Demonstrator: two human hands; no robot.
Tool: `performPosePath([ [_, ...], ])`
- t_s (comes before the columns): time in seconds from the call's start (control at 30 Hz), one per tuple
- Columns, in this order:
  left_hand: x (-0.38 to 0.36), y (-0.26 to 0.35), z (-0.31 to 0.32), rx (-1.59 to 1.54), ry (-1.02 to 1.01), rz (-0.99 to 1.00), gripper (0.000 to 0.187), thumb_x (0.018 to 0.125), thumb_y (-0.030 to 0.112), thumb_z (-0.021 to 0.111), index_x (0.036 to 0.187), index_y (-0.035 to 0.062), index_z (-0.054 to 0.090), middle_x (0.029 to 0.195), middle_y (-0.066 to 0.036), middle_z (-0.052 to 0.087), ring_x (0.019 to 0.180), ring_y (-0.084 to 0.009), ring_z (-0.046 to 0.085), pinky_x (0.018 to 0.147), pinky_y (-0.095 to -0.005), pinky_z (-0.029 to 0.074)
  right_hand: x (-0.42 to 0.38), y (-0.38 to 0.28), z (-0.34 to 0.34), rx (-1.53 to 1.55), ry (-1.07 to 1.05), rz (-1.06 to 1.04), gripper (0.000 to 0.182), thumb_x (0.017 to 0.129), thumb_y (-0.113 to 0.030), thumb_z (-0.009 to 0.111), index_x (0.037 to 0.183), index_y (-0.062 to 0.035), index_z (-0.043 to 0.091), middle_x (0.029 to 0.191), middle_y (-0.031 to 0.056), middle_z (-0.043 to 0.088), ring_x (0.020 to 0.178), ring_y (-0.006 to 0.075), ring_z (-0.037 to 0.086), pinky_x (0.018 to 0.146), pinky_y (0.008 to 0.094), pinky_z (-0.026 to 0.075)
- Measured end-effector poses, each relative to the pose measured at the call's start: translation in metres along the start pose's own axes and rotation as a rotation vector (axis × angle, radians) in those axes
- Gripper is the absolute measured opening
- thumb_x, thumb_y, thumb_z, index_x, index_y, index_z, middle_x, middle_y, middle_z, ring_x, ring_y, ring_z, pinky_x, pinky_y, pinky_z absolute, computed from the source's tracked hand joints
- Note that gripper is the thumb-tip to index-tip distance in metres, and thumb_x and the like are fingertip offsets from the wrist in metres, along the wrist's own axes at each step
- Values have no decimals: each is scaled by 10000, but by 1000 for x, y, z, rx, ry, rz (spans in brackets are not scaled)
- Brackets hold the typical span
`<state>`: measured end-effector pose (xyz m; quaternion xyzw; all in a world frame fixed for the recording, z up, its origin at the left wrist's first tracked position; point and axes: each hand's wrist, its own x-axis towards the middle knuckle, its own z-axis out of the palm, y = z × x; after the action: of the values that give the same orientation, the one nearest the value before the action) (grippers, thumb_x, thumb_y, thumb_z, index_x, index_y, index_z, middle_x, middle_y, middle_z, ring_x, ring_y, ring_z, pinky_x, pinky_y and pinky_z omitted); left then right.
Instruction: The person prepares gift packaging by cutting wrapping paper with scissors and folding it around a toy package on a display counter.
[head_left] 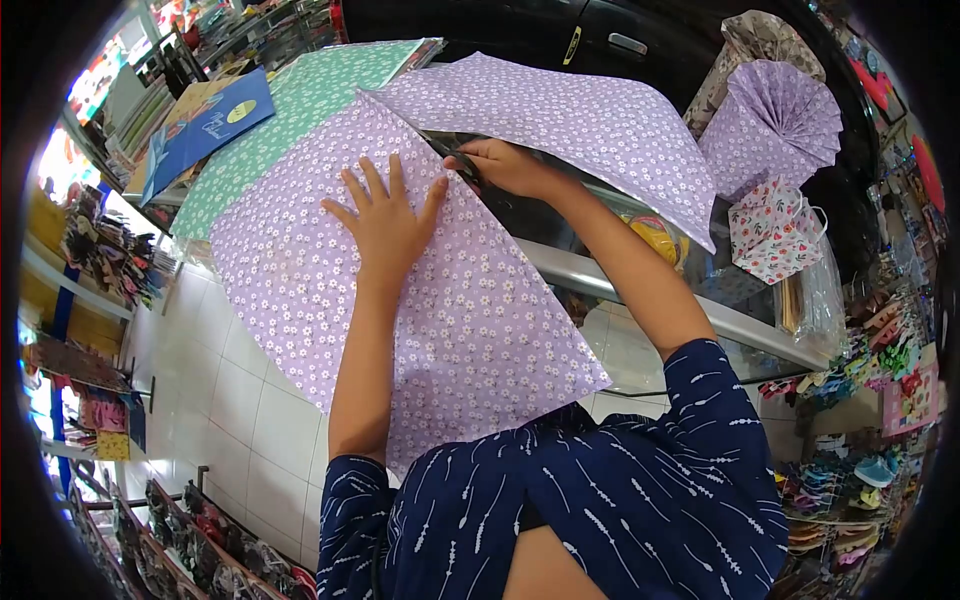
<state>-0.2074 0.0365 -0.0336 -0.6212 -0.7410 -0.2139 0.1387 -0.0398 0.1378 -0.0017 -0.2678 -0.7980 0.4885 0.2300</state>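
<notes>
A large sheet of purple flowered wrapping paper (480,330) lies over the glass counter and hangs toward my body. My left hand (385,225) rests flat on it, fingers spread. Along the sheet's right edge, my right hand (505,168) is closed on scissors (462,165) with dark handles; the blades point up and left and are partly hidden. Beyond the scissors a second part of the purple paper (560,125) spreads to the right, split from the first by a long gap. The two parts meet near the top left.
Green flowered paper (330,75) and a blue printed bag (225,120) lie at the left. On the right stand a pleated purple paper fan (785,120), a flowered gift bag (775,230) and a patterned wrapped item (770,45). The counter's metal edge (700,310) runs beneath my right arm.
</notes>
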Motion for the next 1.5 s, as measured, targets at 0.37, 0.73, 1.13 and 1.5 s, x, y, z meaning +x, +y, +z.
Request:
performPosePath([
  [0.37,1,0,0,-4,-14,-10,736,882,622,347,1388,88,358,1443,-264,239,1345,-482,130,966,-722,-21,5,10,-7,-18,-24,13,346,931,-362,524,877,-34,618,658,-29,517,601,50,453,565,211,372],
  [0.73,2,-1,2,6,21,7,726,883,621,340,1384,96,370,1437,-263,254,1344,-481,137,962,-727,-16,20,6,-3,36,5,1,379,926,-375,529,1010,-22,638,709,-35,523,643,43,442,568,215,369],
  [1.13,5,-5,8,-85,75,13,768,862,653,344,1349,65,422,1416,-293,272,1340,-494,129,958,-723,-56,26,7,2,-13,77,-53,330,948,-311,489,947,-36,672,636,-3,545,585,74,474,547,244,388],
  [1.5,5,-5,8,-94,68,14,771,859,656,343,1350,66,421,1422,-285,268,1347,-484,121,957,-721,-70,32,10,-8,-4,4,-52,299,944,-299,497,1054,-81,668,625,-14,541,583,48,451,537,221,356],
])
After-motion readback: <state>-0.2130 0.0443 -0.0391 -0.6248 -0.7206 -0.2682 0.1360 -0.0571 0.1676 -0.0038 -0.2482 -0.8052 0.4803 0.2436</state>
